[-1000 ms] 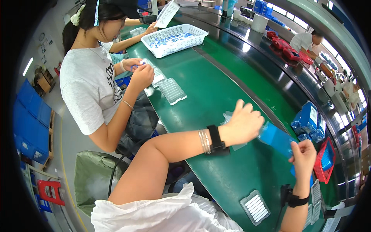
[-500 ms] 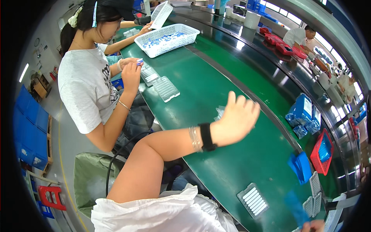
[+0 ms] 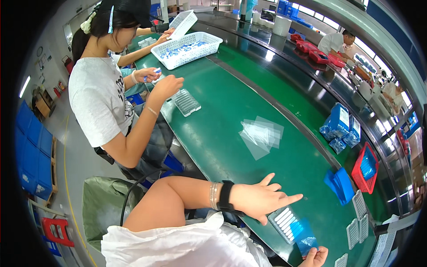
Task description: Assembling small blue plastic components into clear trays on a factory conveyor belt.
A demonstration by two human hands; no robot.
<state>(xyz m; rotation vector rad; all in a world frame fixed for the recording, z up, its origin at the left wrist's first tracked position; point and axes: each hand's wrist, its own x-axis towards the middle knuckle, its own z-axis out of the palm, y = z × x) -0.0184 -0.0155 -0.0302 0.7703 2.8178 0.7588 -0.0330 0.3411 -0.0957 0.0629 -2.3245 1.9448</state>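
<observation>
My left hand [image 3: 262,199] is stretched over the green table with its fingers spread, holding nothing. Just beyond its fingertips lies a clear plastic tray [image 3: 276,225] filled with a row of white sticks [image 3: 284,221]. At the near edge, my right hand [image 3: 316,257] pinches a translucent blue plastic sheet [image 3: 308,242] by one end. The sheet's other end overlaps the tray's right side; whether it touches the sticks I cannot tell. Farther up the table lies a loose pile of clear plastic sheets [image 3: 261,135].
At left, a co-worker [image 3: 100,95] handles a small blue-and-white piece beside a clear tray [image 3: 187,103]. A white basket [image 3: 213,48] holds similar pieces. Rightward are blue sheets [image 3: 341,186], a red basket [image 3: 372,183], wrapped blue packs [image 3: 336,120] and ribbed trays [image 3: 352,233].
My left hand has come nearer, down beside the stick-filled tray, uncovering the clear sheets. My right hand has moved left, bringing the blue sheet over the tray. The co-worker's hands have parted.
</observation>
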